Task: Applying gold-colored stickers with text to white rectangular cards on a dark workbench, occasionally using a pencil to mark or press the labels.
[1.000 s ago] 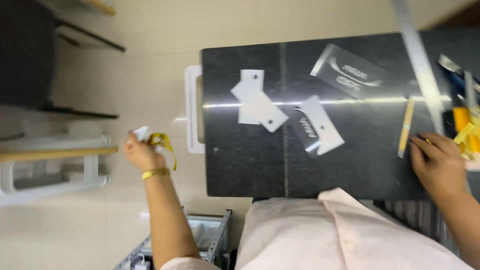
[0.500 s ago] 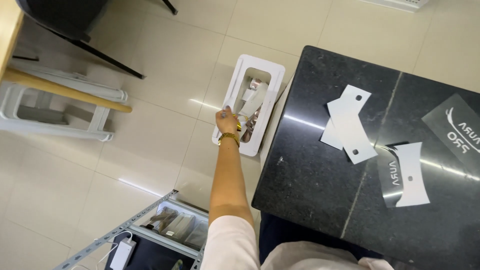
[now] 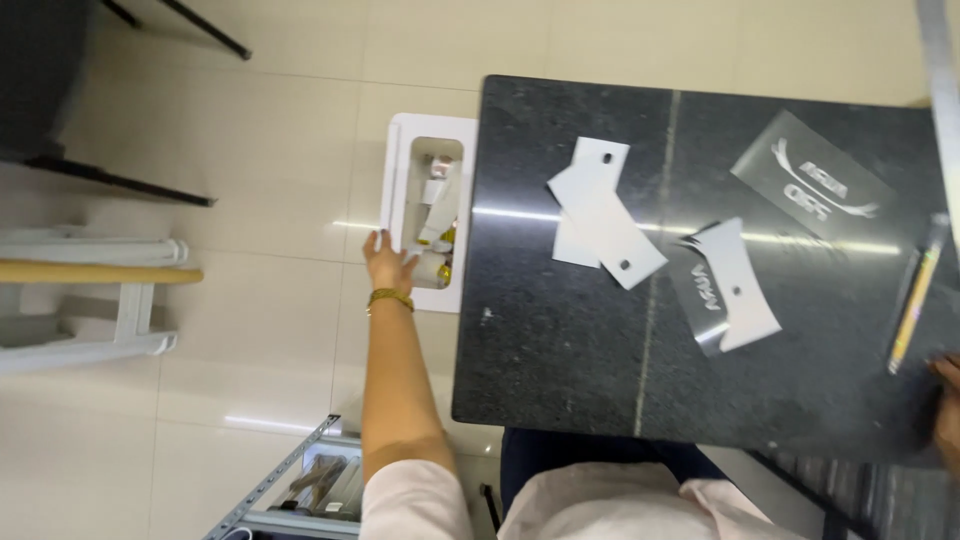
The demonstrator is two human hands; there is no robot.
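Left hand (image 3: 388,262), fingers spread and holding nothing, rests at the rim of a white scrap bin (image 3: 400,160) at centre frame, beside the black counter (image 3: 560,340). Right hand (image 3: 945,400), lower right edge, grip unclear; white card pieces (image 3: 600,215) lie on the counter.

A small workshop or office workroom is showing here: cut white card pieces (image 3: 604,215) are lying on a dark speckled stone table (image 3: 560,340), a white waste bin (image 3: 402,160) is sitting left, over cream floor tiles (image 3: 250,110).
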